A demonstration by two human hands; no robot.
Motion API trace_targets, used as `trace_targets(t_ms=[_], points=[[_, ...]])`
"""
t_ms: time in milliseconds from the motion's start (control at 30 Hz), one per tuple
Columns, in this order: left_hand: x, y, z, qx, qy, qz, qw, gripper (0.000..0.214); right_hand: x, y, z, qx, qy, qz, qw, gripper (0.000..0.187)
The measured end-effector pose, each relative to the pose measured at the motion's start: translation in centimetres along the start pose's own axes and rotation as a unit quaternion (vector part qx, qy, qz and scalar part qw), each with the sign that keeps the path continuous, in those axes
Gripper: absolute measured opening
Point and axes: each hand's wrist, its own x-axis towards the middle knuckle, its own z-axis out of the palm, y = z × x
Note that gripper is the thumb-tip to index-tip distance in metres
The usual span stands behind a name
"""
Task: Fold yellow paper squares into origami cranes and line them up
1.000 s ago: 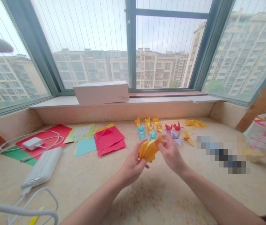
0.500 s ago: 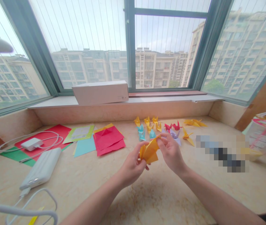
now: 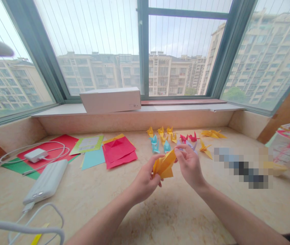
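A partly folded yellow origami paper point(image 3: 165, 165) is held up above the tabletop between both hands. My left hand point(image 3: 147, 178) grips its left side and lower edge, thumb in front, the other fingers partly hidden behind it. At the paper's upper right tip, my right hand point(image 3: 188, 165) pinches with thumb and fingertips. Just beyond the hands stand several small paper cranes: yellow ones point(image 3: 161, 131), light blue ones point(image 3: 155, 145), red ones point(image 3: 193, 136) and a purple one point(image 3: 191, 146), which is partly covered by my right hand.
Coloured paper sheets point(image 3: 119, 153) lie to the left, near a white power bank point(image 3: 46, 180) and a charger point(image 3: 36, 155) with cables. A white box point(image 3: 110, 100) rests on the sill. Larger yellow folded pieces point(image 3: 213, 134) and a plastic cup point(image 3: 289, 149) are at right.
My right hand's fingers have shifted slightly at the paper's upper tip. Both hands still hold the yellow paper in nearly the same place; the view has moved very slightly.
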Motion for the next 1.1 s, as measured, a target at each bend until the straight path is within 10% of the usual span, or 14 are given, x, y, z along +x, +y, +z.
trace_targets(t_ms=[367,1100], points=[[0.0,-0.6,0.3,0.045,0.041,0.005,0.998,0.064,-0.2,0.3,0.1,0.032,-0.106,0.043,0.993,0.037],[0.3,0.6,0.6,-0.114,0.145,-0.028,0.982,0.038,-1.3,0.0,0.5,0.063,-0.058,0.018,0.996,0.022]])
